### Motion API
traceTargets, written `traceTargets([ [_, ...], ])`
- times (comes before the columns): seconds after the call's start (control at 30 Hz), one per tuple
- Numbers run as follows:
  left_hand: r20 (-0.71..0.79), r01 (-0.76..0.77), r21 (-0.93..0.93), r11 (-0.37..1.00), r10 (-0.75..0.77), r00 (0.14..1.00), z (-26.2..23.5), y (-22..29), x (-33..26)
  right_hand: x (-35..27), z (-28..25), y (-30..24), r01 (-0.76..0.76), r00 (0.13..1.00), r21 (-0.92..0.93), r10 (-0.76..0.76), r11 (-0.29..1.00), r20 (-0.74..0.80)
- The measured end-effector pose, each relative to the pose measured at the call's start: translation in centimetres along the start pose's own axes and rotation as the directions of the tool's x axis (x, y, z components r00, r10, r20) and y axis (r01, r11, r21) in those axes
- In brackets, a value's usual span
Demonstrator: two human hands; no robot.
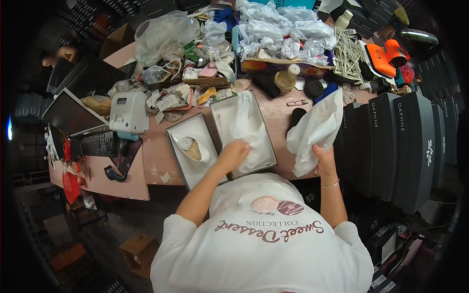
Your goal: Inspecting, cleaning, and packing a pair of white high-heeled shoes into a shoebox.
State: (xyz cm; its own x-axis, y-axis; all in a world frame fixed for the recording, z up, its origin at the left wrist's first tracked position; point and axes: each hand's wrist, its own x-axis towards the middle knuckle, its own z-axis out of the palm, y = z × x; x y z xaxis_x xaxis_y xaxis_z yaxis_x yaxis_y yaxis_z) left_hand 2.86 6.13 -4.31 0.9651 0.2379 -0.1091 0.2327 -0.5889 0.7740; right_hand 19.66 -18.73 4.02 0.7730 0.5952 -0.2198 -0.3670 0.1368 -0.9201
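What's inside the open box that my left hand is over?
Crumpled white wrapping lies in the open box, partly covered by your left hand. Anything beneath or inside that wrapping can't be seen.

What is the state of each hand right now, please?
Left hand: at the white paper in the open box; blurred, so its grip cannot be told.
Right hand: closed, holding white wrapping.
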Motion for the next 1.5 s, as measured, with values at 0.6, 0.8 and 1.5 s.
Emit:
traceTargets([
  [0.6, -0.891, 0.268, 0.130, 0.955, -0.006, 0.454, -19.0, 0.9, -9.8, 6.0, 11.4, 15.4, -0.113, 0.786, -0.713, 0.501, 0.692, 0.361],
  [0.8, -0.848, 0.220, -0.004, 0.976, -0.120, 0.516, -18.5, -1.4, -11.7, 7.6, 7.3, 20.6, -0.211, 0.952, -0.656, 0.306, 0.725, 0.032],
  [1.5, -0.862, 0.112, -0.035, 0.993, -0.086, 0.499, -20.6, -2.8, -10.9, 3.6, 12.0, 15.1, 0.547, 0.835, -0.837, -0.091, 0.028, 0.543],
])
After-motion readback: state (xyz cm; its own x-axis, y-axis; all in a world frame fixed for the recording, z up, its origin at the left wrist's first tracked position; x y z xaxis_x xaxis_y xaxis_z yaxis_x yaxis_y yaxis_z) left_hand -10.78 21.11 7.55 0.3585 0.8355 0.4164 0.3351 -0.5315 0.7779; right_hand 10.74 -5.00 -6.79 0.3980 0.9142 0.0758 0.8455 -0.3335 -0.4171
